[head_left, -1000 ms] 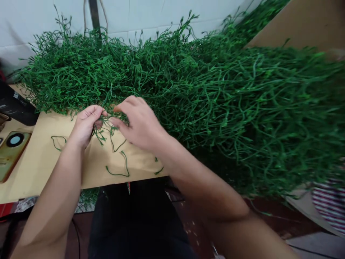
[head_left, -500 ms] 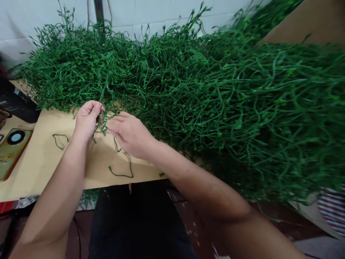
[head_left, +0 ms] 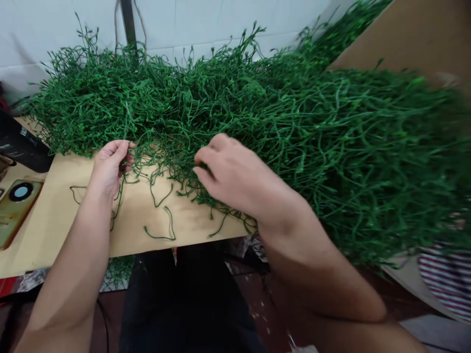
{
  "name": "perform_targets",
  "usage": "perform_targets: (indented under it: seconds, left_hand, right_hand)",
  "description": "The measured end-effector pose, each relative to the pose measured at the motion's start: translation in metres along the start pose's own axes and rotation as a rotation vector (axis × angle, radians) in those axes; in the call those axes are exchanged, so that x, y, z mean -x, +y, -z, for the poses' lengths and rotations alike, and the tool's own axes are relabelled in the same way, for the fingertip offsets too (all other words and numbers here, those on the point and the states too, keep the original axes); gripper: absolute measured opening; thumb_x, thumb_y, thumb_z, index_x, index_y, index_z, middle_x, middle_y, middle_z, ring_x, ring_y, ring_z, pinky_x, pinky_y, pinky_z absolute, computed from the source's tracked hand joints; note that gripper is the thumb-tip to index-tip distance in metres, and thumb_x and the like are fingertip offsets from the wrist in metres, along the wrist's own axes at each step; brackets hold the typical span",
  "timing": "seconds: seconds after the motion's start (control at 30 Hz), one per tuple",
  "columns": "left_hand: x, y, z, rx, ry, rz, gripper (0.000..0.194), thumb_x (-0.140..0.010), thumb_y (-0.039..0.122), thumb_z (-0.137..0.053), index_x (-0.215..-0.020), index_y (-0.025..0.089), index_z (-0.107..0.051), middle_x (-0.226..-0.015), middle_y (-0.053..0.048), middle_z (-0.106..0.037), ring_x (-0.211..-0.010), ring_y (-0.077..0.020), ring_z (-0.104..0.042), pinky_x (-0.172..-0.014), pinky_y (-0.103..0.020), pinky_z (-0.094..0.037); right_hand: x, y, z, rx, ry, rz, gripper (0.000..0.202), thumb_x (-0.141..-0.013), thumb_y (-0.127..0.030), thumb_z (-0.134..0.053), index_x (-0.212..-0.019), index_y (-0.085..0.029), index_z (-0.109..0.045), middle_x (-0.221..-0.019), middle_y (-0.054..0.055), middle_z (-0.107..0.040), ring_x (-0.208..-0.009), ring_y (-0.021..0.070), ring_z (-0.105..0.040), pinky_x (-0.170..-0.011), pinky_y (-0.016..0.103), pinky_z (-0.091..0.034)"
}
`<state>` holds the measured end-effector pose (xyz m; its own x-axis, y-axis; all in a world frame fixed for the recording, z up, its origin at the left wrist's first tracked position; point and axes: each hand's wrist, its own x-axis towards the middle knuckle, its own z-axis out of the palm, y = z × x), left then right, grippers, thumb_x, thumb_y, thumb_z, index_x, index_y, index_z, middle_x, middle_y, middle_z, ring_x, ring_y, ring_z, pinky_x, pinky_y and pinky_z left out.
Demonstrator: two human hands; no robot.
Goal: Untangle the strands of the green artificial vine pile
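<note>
Head view: green stems (head_left: 253,113) between and beside left fingers (head_left: 121,148).

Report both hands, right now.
Left hand: closed, pinching thin green stems.
Right hand: partly open, at the green pile; whether it touches any of it cannot be told.

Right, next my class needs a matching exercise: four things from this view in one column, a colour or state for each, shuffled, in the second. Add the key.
Column one:
1. Left hand
2. Right hand
3. Bottle
4. Smartphone

Column two:
A. Golden-yellow
B. Partly open, at the pile of green stems
C. Mostly black
D. Thumb and forefinger pinched together

Pairs: 1-D, 2-B, 3-C, 4-A
</note>
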<state>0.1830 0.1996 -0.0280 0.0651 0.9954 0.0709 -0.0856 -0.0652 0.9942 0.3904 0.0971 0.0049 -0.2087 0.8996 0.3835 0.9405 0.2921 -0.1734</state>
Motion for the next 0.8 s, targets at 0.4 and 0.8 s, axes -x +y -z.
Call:
perform_targets:
  seconds: [0.4, 0.8]
  left_hand:
    - [0.002, -0.01, -0.009, -0.14, -0.176, -0.049, 0.027, -0.061, 0.037, -0.075, -0.063, 0.016, -0.059, -0.052, 0.002, -0.057, -0.046, -0.0077, -0.049, -0.043, -0.018, -0.035]
    - [0.005, -0.014, -0.019, -0.245, -0.007, -0.178, 0.014, -0.071, 0.017, -0.062, -0.058, 0.017, -0.056, -0.051, 0.003, -0.048, -0.048, -0.0075, -0.04, -0.047, -0.02, -0.032]
  right_hand:
    - [-0.033, -0.044, -0.039, -0.299, -0.136, -0.036, 0.028, -0.088, -0.034, -0.047, -0.096, -0.01, -0.058, -0.09, 0.009, -0.059, -0.084, 0.018, -0.053, -0.074, 0.031, -0.039]
    - [-0.032, -0.048, -0.051, -0.287, -0.117, 0.053, 0.021, -0.089, -0.018, -0.033, -0.083, -0.014, -0.054, -0.074, 0.005, -0.054, -0.07, 0.0149, -0.045, -0.065, 0.028, -0.028]
